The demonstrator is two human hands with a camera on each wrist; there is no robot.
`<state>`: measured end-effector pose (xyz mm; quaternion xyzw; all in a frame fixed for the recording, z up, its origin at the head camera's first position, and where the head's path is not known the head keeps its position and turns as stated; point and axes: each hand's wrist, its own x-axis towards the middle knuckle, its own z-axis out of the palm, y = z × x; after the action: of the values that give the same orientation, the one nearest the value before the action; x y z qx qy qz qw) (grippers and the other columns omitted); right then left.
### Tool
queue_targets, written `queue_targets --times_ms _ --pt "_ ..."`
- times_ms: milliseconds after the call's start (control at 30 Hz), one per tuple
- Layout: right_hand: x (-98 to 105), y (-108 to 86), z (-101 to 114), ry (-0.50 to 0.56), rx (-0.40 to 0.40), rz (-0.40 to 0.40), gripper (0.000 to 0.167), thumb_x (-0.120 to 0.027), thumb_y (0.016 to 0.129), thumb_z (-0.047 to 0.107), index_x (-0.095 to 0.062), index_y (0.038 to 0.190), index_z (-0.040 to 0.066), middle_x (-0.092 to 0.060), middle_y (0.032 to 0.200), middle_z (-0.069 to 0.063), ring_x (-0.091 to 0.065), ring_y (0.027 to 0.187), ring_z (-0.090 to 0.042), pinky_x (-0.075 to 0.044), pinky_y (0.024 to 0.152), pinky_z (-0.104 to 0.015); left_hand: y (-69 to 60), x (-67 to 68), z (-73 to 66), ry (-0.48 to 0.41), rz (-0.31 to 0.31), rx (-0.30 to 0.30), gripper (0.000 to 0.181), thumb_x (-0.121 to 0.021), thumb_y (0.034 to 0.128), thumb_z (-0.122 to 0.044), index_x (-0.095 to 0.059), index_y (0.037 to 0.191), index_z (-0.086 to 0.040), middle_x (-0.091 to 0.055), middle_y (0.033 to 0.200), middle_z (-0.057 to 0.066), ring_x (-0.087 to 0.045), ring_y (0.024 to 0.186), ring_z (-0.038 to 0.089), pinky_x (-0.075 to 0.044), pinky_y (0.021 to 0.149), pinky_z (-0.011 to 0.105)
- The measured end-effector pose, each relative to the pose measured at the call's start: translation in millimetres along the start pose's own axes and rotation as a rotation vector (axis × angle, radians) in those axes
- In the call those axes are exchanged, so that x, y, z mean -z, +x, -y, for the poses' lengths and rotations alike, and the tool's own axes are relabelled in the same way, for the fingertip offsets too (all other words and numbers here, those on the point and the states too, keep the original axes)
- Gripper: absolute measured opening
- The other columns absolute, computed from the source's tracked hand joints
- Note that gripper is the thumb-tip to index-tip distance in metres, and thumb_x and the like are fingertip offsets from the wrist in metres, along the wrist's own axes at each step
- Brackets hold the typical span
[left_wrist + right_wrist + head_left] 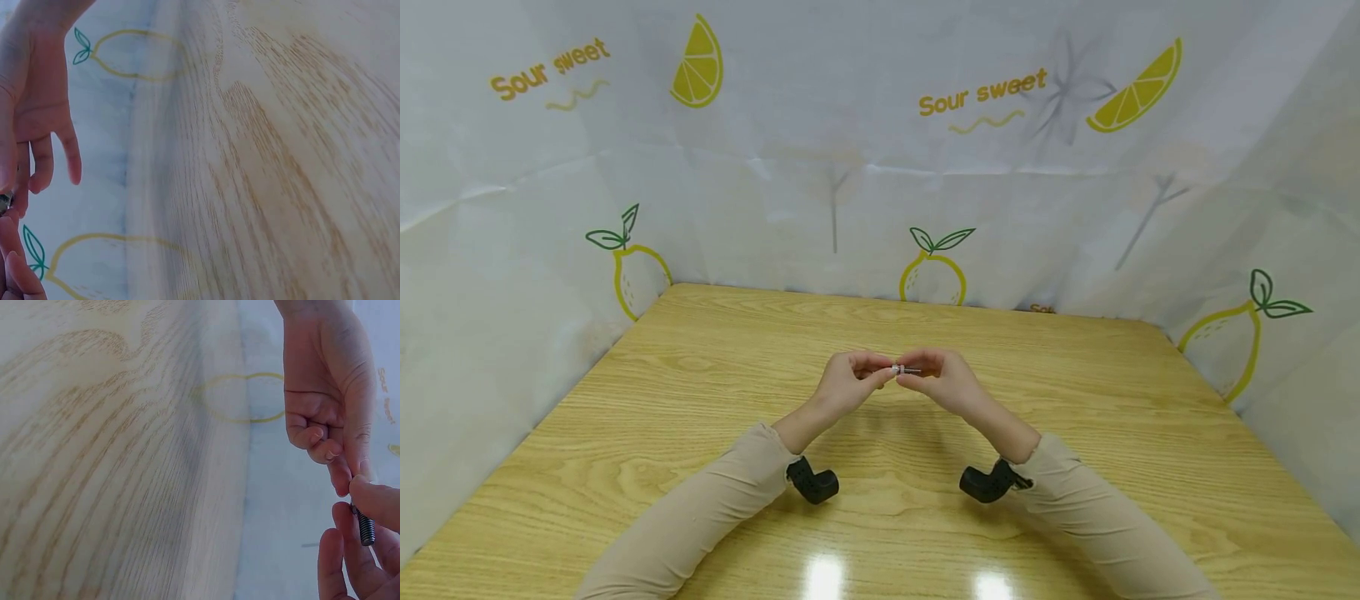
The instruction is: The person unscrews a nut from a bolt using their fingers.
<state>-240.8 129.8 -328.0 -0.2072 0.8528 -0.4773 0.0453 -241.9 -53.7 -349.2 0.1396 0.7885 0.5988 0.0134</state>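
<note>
Near the middle of the table, both hands meet above the wooden surface at a small metal bolt (913, 370). My left hand (847, 383) pinches one end between thumb and fingertips. From the other side, my right hand (951, 385) grips it with thumb and index finger. The threaded shank (366, 530) points toward the right palm in the right wrist view. A pale collar shows on the bolt between the fingertips in the head view. The end in the left fingertips is hidden; only a sliver of metal (5, 203) appears in the left wrist view.
A wood-grain table (715, 467) spreads under the hands. White curtain (790, 217) printed with lemons surrounds its back and sides. Each sleeve carries a black wrist mount, one on the left (814, 483) and one on the right (987, 483).
</note>
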Motion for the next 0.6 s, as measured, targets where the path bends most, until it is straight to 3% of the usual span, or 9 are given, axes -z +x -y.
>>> queue_targets --times_ms 200,333,600 --pt "-0.6 0.4 -1.7 0.035 -0.025 0.006 0.038 -0.060 0.092 0.022 -0.057 0.123 0.001 -0.063 0.117 -0.020 -0.060 0.107 -0.033 -0.051 0.088 -0.040 0.4 0.0 0.0 -0.001 0.001 0.001 0.023 -0.064 0.0893 -0.017 -0.069 0.107 -0.004 -0.069 0.096 0.014 -0.064 0.083 0.027 -0.048 0.063 0.024" --pt "-1.7 0.5 -2.6 0.023 -0.030 0.015 0.035 -0.053 0.096 0.026 -0.062 0.117 -0.001 -0.067 0.109 -0.020 -0.061 0.105 -0.036 -0.049 0.091 -0.045 -0.5 0.2 -0.2 0.001 0.005 0.009 0.023 -0.064 0.0897 -0.020 -0.069 0.107 -0.005 -0.069 0.098 0.014 -0.064 0.089 0.033 -0.049 0.067 0.026" --pt "-1.4 0.7 -2.4 0.027 0.012 -0.021 0.030 -0.065 0.089 0.018 -0.062 0.114 0.004 -0.064 0.114 -0.016 -0.062 0.104 -0.029 -0.053 0.083 -0.035 -0.8 -0.6 -0.8 -0.007 -0.016 0.003 0.022 -0.065 0.0886 -0.019 -0.070 0.106 -0.005 -0.070 0.095 0.013 -0.064 0.080 0.023 -0.046 0.062 0.022"
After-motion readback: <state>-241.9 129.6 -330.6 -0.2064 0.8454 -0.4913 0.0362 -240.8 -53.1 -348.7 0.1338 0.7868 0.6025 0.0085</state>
